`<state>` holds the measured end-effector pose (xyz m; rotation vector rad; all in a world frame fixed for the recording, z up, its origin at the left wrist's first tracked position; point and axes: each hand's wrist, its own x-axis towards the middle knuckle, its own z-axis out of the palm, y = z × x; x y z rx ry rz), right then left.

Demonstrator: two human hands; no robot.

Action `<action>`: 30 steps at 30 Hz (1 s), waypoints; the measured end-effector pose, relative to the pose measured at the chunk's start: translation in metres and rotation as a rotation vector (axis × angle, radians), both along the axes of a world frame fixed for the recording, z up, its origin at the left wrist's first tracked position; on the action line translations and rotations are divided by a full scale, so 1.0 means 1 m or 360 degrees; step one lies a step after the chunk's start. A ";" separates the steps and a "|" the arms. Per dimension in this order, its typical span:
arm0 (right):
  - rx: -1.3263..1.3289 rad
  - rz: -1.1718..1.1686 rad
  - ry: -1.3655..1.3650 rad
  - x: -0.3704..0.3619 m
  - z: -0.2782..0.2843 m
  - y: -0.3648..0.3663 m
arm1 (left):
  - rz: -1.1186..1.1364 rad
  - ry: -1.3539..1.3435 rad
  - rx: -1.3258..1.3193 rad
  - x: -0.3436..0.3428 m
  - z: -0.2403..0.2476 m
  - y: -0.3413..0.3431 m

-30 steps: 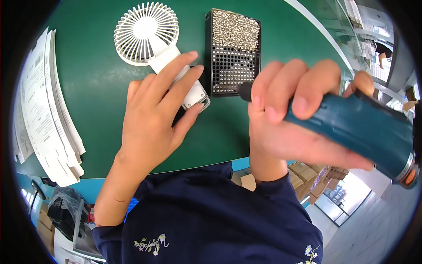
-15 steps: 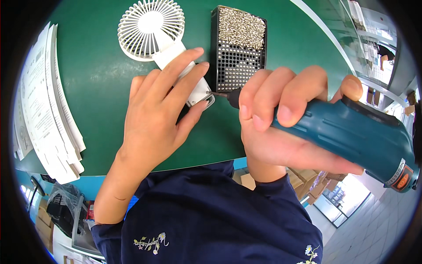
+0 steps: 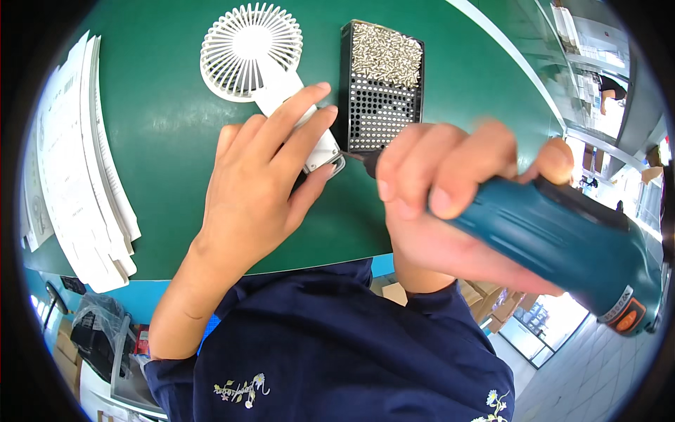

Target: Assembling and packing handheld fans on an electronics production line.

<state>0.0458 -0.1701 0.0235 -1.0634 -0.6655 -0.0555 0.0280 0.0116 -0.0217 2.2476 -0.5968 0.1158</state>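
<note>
Fan [image 3: 274, 79], white and handheld, lies on the green table [image 3: 162, 162] beneath the fingers of the left hand [image 3: 253, 172]. Left index and middle fingers bear down across its handle, with the thumb against the lower end; the grip reads as a pin rather than a lift, presumably to stop the handle sliding or turning under side load. Long axis of fan is diagonal: round caged head beyond the left fingertips, far and to the left, foot of the handle by the thumb, near and to the right. Right hand [image 3: 429, 218] has its fingers wrapped round the teal power driver [image 3: 548, 235], one digit standing apart at the dark strip along its upper side; this hold probably steadies the tool while leaving that digit free to work the control. Driver body slopes from beyond the right hand's outer side down toward the left fingers, its thin bit [image 3: 354, 156] protruding past the right fingertips and pointing at the corner of the handle's foot. Bit tip meets or nearly meets that corner; exact contact too small to tell. Black tray [image 3: 345, 91] sits just beyond the right fingertips, loose metal pieces [image 3: 385, 55] heaped at its far end, others standing in rows of holes nearer; placing judged to be for short reach. Paper stack [image 3: 70, 176] well left of the left fingers.
</note>
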 end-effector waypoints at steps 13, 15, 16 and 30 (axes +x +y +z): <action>0.0083 -0.0444 -0.0069 0.030 -0.012 -0.004 | 0.0019 0.0023 0.0049 -0.001 0.002 -0.001; 0.0105 -0.0403 -0.0052 0.033 -0.016 -0.006 | 0.0017 0.0028 0.0051 0.000 0.004 -0.001; 0.0124 -0.0362 -0.0037 0.033 -0.017 -0.007 | 0.0016 0.0033 0.0049 0.000 0.004 -0.002; 0.0194 -0.0586 0.0116 0.035 -0.017 -0.004 | 0.0015 0.0035 0.0049 0.000 0.003 -0.001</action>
